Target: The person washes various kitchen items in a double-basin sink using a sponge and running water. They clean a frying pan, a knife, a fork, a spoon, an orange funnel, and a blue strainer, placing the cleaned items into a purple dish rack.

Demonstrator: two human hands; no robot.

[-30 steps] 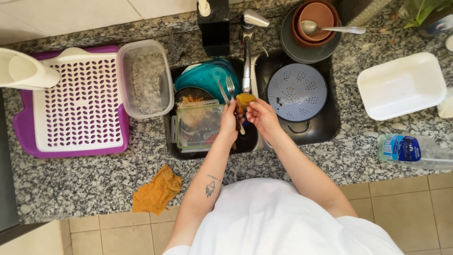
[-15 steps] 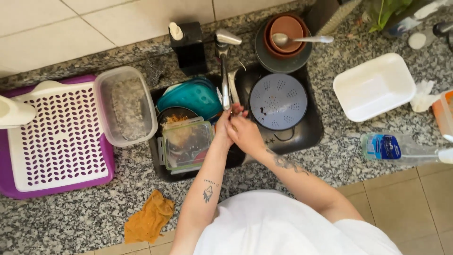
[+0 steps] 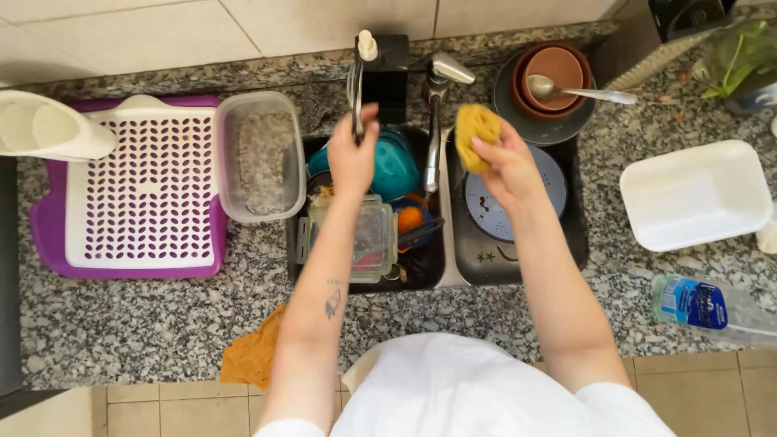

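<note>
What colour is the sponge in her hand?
Yellow; the sponge shows best in the head view.

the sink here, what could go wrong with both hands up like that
The left hand pinches a thin metal utensil above the crowded left basin; a slipped grip could drop it onto the clear glass container and teal bowl. The right hand lifts the yellow sponge beside the faucet, so it may drip on the granite counter. The stacked dishes look loosely piled and could shift.

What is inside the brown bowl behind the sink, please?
A metal spoon lies in the brown bowl, handle pointing right over its rim. Otherwise it looks empty. The dark plate beneath is mostly covered.
</note>
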